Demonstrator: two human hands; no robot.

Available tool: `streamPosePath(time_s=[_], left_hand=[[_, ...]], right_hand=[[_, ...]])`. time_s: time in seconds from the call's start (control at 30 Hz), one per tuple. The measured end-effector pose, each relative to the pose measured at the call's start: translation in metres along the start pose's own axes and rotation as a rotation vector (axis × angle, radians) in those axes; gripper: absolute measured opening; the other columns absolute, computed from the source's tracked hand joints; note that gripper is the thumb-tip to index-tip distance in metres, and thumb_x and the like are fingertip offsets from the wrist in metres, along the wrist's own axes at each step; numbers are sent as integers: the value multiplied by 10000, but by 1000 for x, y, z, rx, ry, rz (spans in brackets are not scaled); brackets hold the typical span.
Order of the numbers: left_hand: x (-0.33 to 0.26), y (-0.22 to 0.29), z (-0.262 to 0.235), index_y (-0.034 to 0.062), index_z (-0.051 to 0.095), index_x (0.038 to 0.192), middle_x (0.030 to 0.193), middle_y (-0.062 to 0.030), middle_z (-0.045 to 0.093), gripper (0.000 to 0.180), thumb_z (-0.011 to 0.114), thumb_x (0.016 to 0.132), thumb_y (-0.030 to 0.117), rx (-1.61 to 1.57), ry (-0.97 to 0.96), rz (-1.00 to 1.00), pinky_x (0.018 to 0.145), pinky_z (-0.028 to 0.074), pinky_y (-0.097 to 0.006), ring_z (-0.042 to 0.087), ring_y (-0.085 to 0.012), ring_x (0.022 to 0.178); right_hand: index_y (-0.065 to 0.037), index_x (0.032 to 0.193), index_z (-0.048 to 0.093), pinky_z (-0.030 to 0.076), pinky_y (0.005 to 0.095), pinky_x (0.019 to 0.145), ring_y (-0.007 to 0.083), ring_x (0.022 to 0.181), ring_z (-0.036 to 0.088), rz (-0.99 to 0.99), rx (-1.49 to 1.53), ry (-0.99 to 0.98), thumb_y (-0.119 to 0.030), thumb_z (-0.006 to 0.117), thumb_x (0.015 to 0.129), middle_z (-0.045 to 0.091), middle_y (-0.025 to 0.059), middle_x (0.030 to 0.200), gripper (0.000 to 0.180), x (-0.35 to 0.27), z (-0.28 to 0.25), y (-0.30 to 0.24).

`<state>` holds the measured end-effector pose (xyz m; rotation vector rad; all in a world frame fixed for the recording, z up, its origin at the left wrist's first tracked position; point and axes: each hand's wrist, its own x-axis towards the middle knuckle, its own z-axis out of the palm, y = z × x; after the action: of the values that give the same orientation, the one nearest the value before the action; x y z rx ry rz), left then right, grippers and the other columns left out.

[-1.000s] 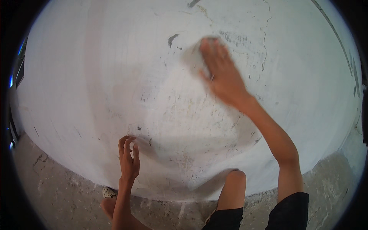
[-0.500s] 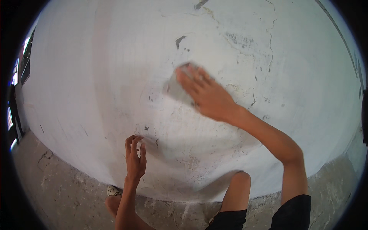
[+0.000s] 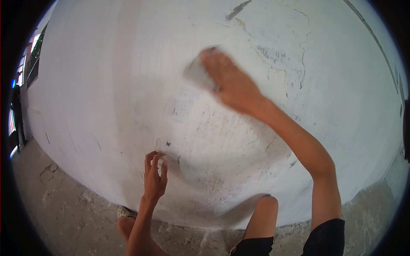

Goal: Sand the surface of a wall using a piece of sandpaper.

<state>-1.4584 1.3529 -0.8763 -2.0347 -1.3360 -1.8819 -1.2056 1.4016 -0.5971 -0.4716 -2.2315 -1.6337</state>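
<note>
The right hand presses a pale grey pad flat against the white wall, fingers closed over it; blur hides its outline, though its long axis seems to run up and to the right, its exposed end pointing left. The left hand rests lower on the wall, fingers spread and holding nothing. Compared with half a second ago, the right hand and pad sit in nearly the same spot, and the left hand has stayed put.
</note>
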Motion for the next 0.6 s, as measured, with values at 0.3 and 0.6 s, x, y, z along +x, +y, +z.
streamPosePath(time_s=[0.3,0.6], left_hand=[[-2,-6,1,84,567,1277,1307,-148,512,246,517,1042,138,74,-23,59,814,522,-379,567,-301,1157],[-3,3,-2,41,573,1246,1285,-180,517,260,586,994,109,14,-46,-14,975,475,-473,543,-385,1180]], right_hand=[[-25,1604,175,45,438,1282,363,1559,63,264,-116,30,-519,244,1081,97,172,1688,723,31,4,9],[89,1560,188,87,489,1272,419,1542,111,438,-44,202,-437,271,1092,153,255,1656,709,61,8,16]])
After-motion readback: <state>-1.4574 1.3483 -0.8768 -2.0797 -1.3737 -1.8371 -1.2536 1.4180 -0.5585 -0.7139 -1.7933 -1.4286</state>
